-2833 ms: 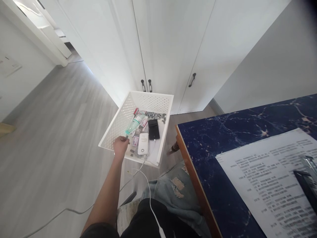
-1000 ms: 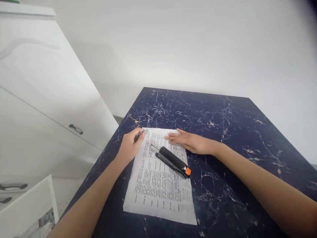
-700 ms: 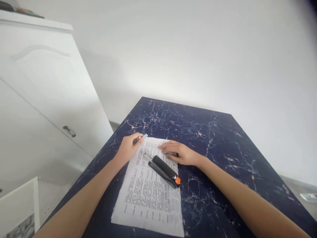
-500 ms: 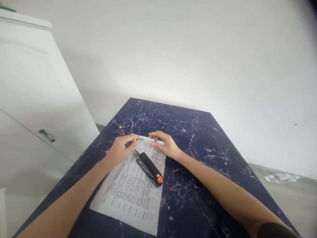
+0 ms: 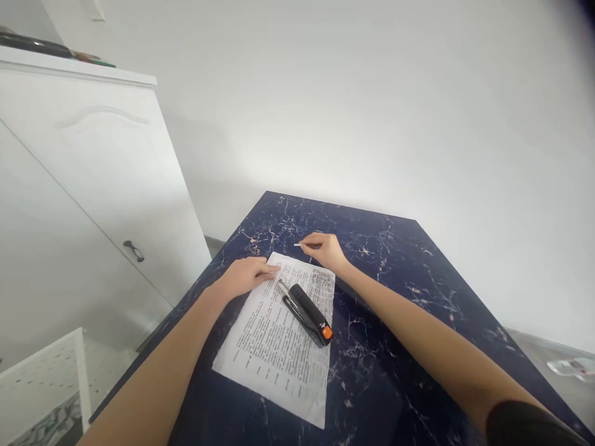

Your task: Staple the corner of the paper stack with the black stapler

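Note:
A black stapler (image 5: 310,314) with an orange mark at one end lies slantwise on the printed sheets of paper (image 5: 267,371), a metal rail jutting from its far end. My left hand (image 5: 246,275) rests palm down at the upper left edge of the paper, its fingers stretched out onto the print; what may lie under the palm is hidden. Beyond the top edge of the paper, my right hand (image 5: 325,251) pinches a short, thin pale strip of staples (image 5: 297,244) between thumb and fingers, just over the tabletop.
The dark blue marbled table (image 5: 385,371) narrows away towards a white wall. At the left stands a white cabinet (image 5: 153,186) with dark objects on top, beside a white perforated basket (image 5: 46,359). A clear plastic packet (image 5: 572,368) lies on the floor at the right.
My left hand no longer shows the dark piece it held and now lies flat on the paper. My right hand, earlier with fingers apart, now pinches the pale strip. The view has shifted left.

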The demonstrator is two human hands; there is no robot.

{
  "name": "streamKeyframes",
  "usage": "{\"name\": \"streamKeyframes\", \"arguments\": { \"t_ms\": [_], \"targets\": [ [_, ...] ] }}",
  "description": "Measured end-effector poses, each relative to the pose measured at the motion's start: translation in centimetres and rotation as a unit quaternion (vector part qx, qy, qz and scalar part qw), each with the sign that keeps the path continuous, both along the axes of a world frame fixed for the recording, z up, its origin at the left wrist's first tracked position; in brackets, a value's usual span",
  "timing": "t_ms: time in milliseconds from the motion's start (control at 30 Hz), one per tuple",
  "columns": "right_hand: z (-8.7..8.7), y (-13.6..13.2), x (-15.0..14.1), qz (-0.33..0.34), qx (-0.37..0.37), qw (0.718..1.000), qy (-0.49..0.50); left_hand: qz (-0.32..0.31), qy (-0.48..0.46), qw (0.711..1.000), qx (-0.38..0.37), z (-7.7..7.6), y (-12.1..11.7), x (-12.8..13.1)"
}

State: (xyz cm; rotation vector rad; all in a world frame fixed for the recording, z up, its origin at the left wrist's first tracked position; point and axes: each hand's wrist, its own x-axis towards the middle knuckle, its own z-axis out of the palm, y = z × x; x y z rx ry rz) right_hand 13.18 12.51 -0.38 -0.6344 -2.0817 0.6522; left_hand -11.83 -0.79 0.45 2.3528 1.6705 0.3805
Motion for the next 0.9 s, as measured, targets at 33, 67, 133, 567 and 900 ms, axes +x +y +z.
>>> {"name": "streamKeyframes", "arguments": {
  "t_ms": [33, 67, 133, 567, 900],
  "targets": [
    [-0.1, 1.1, -0.9, -0.01, 0.011, 1.0, -0.011, 0.01, 0.013, 1.0, -0.011, 0.2, 0.0, -0.4],
    [-0.4, 2.1, -1.8, -0.016, 0.014, 0.999, -0.026, 0.022, 0.017, 0.999, -0.015, 0.3, 0.0, -0.8],
    [-1.2, 3.4, -3.5, -0.021, 0.001, 0.999, -0.049, 0.038, 0.007, 0.999, -0.018, 0.5, -0.2, -1.4],
    [1.7, -7.0, -0.3, -0.087, -0.074, 0.993, -0.027, 0.069, -0.225, 0.969, 0.071, 1.1, -1.6, -1.4],
    [0.3, -15.3, 3.1, 0.019, -0.108, 0.99, -0.091, 0.013, -0.375, 0.927, 0.011, 1.1, -1.6, 1.8]
  ]
}}
